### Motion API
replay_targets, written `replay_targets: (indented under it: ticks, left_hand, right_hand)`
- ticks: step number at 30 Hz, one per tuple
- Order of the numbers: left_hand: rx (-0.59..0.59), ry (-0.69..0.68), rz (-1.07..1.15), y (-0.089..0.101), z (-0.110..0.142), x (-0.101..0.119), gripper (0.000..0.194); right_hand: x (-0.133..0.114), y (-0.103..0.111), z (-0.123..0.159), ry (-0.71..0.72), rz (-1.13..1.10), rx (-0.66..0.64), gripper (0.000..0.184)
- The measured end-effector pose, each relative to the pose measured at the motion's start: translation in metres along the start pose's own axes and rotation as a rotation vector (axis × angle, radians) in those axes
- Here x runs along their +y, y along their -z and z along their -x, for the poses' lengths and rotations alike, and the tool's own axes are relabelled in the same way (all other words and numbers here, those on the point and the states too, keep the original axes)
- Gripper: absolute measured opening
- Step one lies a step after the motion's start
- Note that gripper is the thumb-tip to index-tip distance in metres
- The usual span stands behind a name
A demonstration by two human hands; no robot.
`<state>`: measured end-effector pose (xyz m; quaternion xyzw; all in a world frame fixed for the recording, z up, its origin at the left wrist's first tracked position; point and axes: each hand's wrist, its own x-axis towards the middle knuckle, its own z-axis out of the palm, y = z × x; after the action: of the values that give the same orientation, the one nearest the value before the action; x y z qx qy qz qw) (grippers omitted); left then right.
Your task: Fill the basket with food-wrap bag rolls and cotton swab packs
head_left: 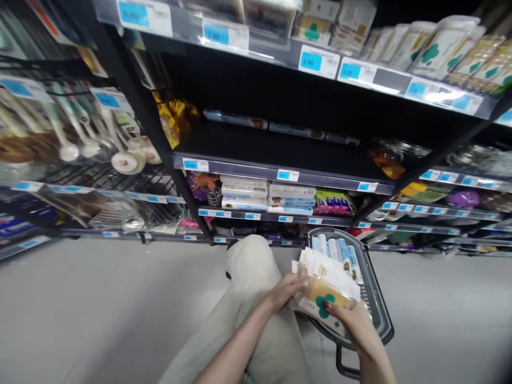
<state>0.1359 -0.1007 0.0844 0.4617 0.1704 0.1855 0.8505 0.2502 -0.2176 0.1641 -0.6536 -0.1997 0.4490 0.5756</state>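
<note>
Both my hands hold a flat packet (pixel 325 300) with a yellow-brown content and a green clover mark, just above a grey shopping basket (pixel 378 309) on the floor. My left hand (pixel 287 289) grips the packet's left end. My right hand (pixel 349 316) closes on its lower right side, thumb on top. Under the packet lie several similar white packets (pixel 326 266) and some blue-and-white packets (pixel 340 249) stacked in the basket. My bent knee (pixel 250 266) in beige trousers is just left of the basket.
Black store shelves (pixel 280 173) with blue price tags rise in front, holding boxed goods (pixel 268 197). More clover-marked packs (pixel 444 45) stand on the top shelf at right. Brushes and utensils (pixel 100 138) hang at left. Grey floor (pixel 100 309) spreads to the left and right.
</note>
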Motion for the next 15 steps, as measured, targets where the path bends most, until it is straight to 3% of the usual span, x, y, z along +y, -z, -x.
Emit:
replay_targets:
  ticks: [8, 15]
  left_hand:
    - [-0.081, 0.057, 0.309, 0.008, -0.004, -0.003, 0.064]
    - [-0.094, 0.034, 0.38, 0.01, -0.002, -0.003, 0.056]
  right_hand:
    - [-0.005, -0.002, -0.018, 0.012, 0.299, -0.073, 0.048]
    - [0.006, 0.002, -0.016, -0.053, 0.238, -0.023, 0.044]
